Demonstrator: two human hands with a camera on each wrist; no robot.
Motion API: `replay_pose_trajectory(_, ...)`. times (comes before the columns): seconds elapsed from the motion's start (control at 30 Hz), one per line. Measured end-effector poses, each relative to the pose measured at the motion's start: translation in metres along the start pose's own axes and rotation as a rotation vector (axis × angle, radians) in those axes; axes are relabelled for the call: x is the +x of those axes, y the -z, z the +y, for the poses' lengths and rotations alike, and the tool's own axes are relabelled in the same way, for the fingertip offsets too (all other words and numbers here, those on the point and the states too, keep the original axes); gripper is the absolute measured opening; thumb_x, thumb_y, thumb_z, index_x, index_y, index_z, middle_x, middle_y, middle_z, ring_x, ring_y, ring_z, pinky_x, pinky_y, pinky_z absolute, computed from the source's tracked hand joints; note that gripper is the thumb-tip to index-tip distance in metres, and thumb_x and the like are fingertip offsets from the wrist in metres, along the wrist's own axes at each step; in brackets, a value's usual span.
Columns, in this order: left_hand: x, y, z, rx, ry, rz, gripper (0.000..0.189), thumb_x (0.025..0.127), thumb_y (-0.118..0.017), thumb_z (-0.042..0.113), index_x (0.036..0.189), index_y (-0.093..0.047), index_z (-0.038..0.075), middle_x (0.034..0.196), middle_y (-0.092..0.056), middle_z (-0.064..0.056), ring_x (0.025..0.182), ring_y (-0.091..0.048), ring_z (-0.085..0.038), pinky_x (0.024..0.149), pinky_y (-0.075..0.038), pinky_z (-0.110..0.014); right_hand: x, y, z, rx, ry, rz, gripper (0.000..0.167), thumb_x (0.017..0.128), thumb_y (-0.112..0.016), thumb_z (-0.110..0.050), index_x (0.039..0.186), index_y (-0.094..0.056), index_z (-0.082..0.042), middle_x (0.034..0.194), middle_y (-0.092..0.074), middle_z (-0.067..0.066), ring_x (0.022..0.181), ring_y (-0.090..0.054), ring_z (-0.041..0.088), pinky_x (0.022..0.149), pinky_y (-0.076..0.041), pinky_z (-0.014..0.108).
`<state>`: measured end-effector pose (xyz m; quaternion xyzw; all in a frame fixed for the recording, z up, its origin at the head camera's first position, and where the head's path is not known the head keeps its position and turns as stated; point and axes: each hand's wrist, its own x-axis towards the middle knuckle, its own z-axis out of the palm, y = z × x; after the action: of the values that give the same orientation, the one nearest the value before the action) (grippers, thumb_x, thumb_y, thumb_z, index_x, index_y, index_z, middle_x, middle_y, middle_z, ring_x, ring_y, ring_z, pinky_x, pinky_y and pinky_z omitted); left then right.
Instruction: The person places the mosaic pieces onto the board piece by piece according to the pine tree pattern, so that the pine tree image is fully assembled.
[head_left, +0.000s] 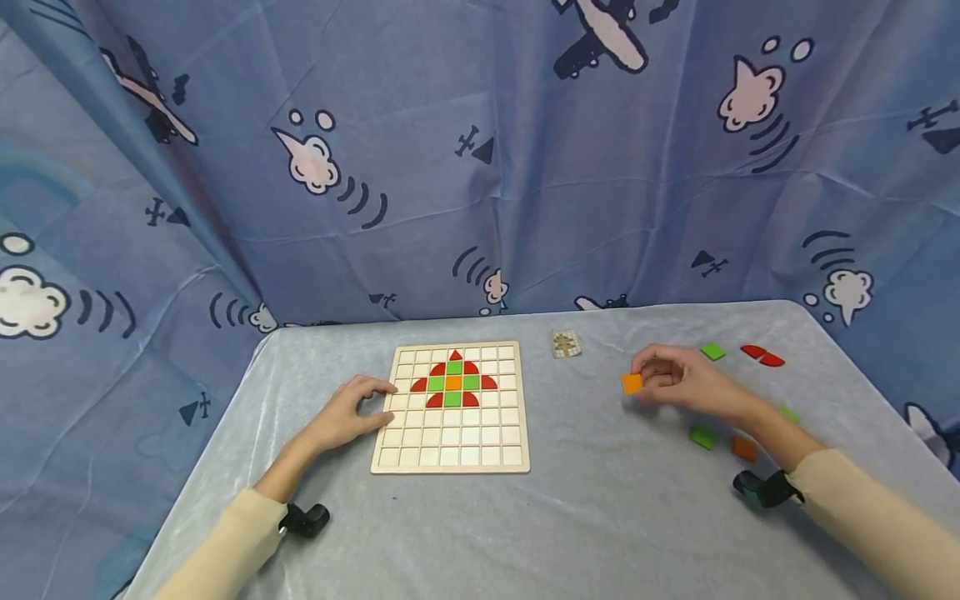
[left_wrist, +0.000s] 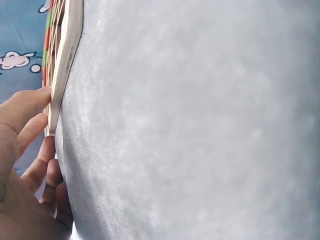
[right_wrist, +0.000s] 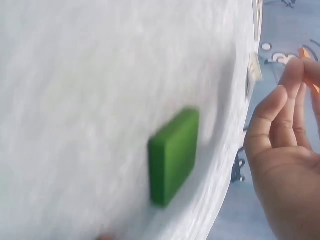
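Note:
A wooden grid board (head_left: 480, 457) lies at the left of the table, with red, green and orange tiles forming a tree-like pattern in its upper part. My left hand (head_left: 347, 414) rests at its left edge, thumb and forefinger spread apart and touching the rim; the left wrist view has the fingers against the board's side. To the right, above the table, my right hand (head_left: 678, 379) pinches an orange square tile (head_left: 632, 383) between thumb and fingers. In the right wrist view a green square tile (right_wrist: 175, 157) lies on the cloth beside that hand.
A small pattern card (head_left: 566, 343) lies behind, right of the board. Around the right forearm are loose tiles: green squares (head_left: 702, 437), a darker orange square (head_left: 744, 448) and red curved pieces (head_left: 762, 356). A blue patterned curtain (head_left: 420, 167) hangs behind the grey cloth-covered table (head_left: 570, 517).

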<state>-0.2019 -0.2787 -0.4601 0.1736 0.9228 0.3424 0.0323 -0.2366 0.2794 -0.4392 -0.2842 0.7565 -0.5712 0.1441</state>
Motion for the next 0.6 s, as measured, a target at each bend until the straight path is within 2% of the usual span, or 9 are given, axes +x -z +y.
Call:
replay_pose_trajectory(0.17,0.000,-0.001,-0.001,-0.002,0.001,0.006,0.037,0.092,-0.079,0.019,0.127,-0.068,0.013,0.127,-0.058,-0.010,0.112,-0.052,-0.033,0.095,-0.039,-0.054,0.010,-0.013,0.000,-0.030,0.018,0.005,0.029,0.087,-0.077,0.006,0.113,-0.062,0.003,0.104,-0.064,0.022,0.086,-0.064,0.025,0.075,-0.057,0.030)
replay_pose_trajectory(0.4,0.000,0.000,-0.001,-0.008,-0.007,0.010,0.037,0.091,-0.079,0.018,0.126,-0.068,0.012,0.127,-0.059,-0.010,0.112,-0.052,-0.033,0.095,-0.040,-0.055,0.026,-0.031,-0.001,-0.042,0.024,0.000,0.020,0.091,-0.074,0.001,0.108,-0.064,0.002,0.097,-0.067,0.019,0.082,-0.064,0.030,0.071,-0.056,0.032)
replay_pose_trajectory(0.6,0.001,0.000,-0.001,-0.007,-0.013,0.013,0.037,0.091,-0.080,0.018,0.126,-0.068,0.011,0.126,-0.059,-0.011,0.112,-0.053,-0.034,0.095,-0.040,-0.054,0.044,-0.053,-0.010,-0.068,-0.028,0.025,0.018,0.090,-0.077,-0.001,0.104,-0.066,0.002,0.093,-0.069,0.015,0.080,-0.064,0.029,0.067,-0.054,0.032)
